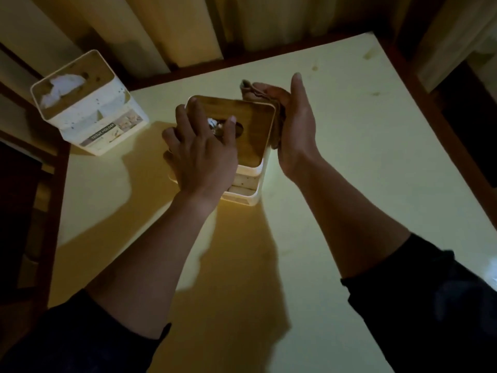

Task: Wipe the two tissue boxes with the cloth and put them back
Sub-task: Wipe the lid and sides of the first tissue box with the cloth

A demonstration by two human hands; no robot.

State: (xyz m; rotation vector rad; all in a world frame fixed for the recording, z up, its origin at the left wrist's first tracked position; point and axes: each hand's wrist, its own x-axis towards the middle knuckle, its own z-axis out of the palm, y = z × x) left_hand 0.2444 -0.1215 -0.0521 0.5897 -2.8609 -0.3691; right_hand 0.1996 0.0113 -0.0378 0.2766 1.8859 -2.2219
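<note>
We look down on a pale yellow table with a dark wooden edge, in dim warm light, with long curtain folds hanging behind it. At the far left corner of the table stands the first tissue box, white-walled with a brown wooden lid, a white tissue poking up through its opening and a label reading "TISSUE HOLDER" on its side. It sits well apart from both of our hands.

Moving right, our left hand lies on the second tissue box, which stands upright near the middle of the table. The fingers are spread over the left part of the wooden lid, with the thumb reaching toward the oval opening where a bit of tissue shows, so the hand presses and steadies the box from above rather than closing around it. The box's white side wall shows below the wrist.

Further right, our right hand is held flat against the right side of this box, fingers straight and pointing away from us. Between the palm and the box wall sits the brown cloth, bunched and pressed against the wall, with a crumpled end sticking out above the lid's far right corner. Dark sleeves cover both forearms near the bottom edge.
</note>
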